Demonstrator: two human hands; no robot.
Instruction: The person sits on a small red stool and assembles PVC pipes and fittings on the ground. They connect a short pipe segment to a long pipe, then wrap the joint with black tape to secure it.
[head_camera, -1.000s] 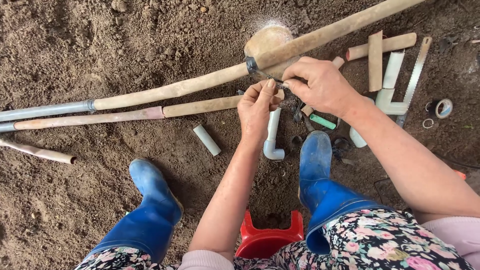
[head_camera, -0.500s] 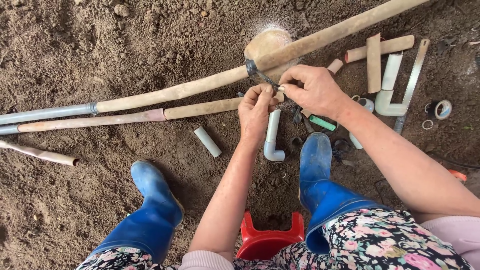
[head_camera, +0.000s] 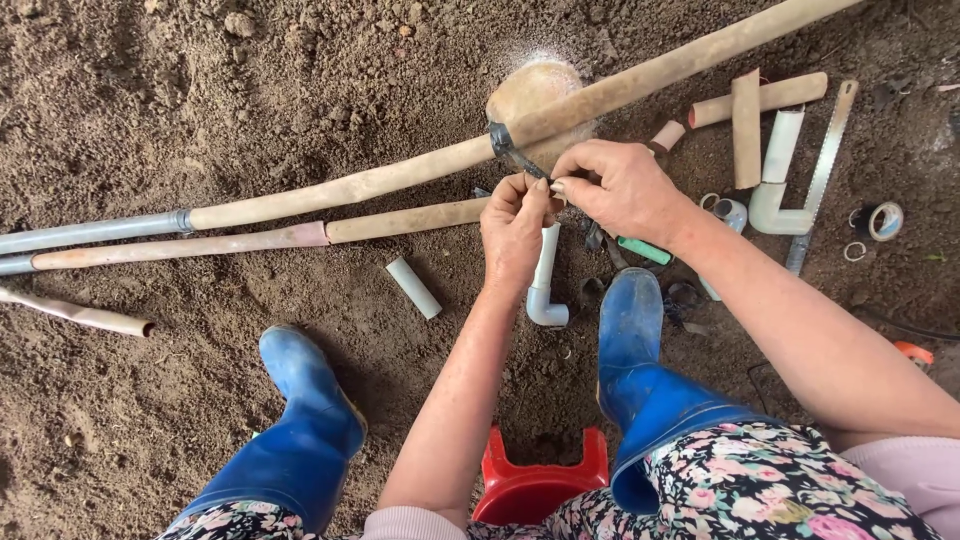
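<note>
Head view: I see my left hand (head_camera: 515, 225) and right hand (head_camera: 620, 190) pinched shut together at the top end of a white bent pipe (head_camera: 545, 280). It stands over the dirt between two blue boots (head_camera: 630, 330), just below a long dirty hose (head_camera: 400, 180).

Around the red plastic stool (head_camera: 540, 478): blue rubber boots (head_camera: 300, 420) on either side, a short white pipe offcut (head_camera: 413, 288) above-left, a hacksaw blade (head_camera: 822, 175) far upper-right.

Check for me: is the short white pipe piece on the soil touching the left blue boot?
No, the short white pipe piece lies on bare soil, apart from the left blue boot.
</note>
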